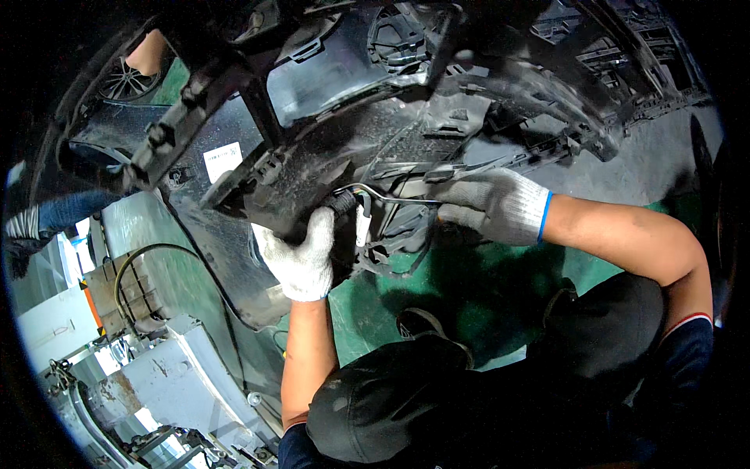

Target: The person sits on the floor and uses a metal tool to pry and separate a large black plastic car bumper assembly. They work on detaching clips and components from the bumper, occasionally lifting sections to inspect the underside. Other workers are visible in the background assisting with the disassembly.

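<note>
A large black plastic car bumper (367, 141), its inner side full of ribs and brackets, spreads in front of me. My left hand (297, 258), in a white knit glove, is closed around a black plastic part of it. The thumb lies against a ribbed black piece (339, 202); the other fingertips are partly hidden. From the right, my gloved right hand (496, 207) pinches a thin metal rod (398, 200) with a curved far end. That end reaches the wires beside the ribbed piece. A cable with white wrapping (362, 227) and dark wires (398, 273) hang just below.
A grey metal machine (187, 375) with worn paint stands at the lower left, near a curved hose (148, 250). Another person's sleeve (74, 209) shows at the far left. Below the bumper lies green floor (484, 281), with my shoe (426, 322) on it.
</note>
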Motion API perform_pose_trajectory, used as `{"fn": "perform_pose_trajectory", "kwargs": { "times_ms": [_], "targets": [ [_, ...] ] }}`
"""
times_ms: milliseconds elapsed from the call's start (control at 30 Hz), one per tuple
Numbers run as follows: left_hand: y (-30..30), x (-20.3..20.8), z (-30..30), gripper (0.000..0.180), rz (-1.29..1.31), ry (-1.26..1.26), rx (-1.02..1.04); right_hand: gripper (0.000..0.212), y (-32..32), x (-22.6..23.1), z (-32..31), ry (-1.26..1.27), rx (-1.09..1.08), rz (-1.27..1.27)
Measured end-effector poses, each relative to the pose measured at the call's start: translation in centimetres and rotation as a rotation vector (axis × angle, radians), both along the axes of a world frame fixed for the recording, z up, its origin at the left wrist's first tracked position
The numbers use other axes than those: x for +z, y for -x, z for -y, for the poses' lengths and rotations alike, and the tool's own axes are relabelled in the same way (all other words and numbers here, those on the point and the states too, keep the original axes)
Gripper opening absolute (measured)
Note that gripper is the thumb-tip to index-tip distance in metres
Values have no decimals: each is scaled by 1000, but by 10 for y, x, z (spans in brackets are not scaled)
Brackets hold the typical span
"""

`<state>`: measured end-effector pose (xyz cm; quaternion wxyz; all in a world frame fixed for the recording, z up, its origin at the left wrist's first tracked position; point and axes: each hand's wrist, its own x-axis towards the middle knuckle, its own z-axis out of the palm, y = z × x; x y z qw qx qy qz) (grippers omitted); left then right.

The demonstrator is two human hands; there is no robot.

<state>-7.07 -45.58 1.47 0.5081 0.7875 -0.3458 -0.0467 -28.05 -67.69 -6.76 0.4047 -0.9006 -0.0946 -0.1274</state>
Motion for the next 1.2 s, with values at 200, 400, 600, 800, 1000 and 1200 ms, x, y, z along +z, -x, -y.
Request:
{"fn": "perform_pose_trajectory", "kwargs": {
  "times_ms": [200,400,600,800,1000,1200],
  "targets": [
    [2,7,-1,70,62,-31,-14,44,6,14,16,-309,55,-465],
    [-2,0,-4,65,90,-44,9,40,-10,13,-7,-215,214,-1062],
    [1,9,-2,62,199,-73,38,30,46,-30,-1,-885,263,-1269],
    [-2,2,-1,65,153,-65,49,35,46,-32,1,-534,181,-948],
    [4,12,0,63,159,-99,12,35,5,35,6,-93,-40,-305],
    [6,11,1,62,34,-9,19,32,-37,78,-8,122,-259,-246]
  ]
}}
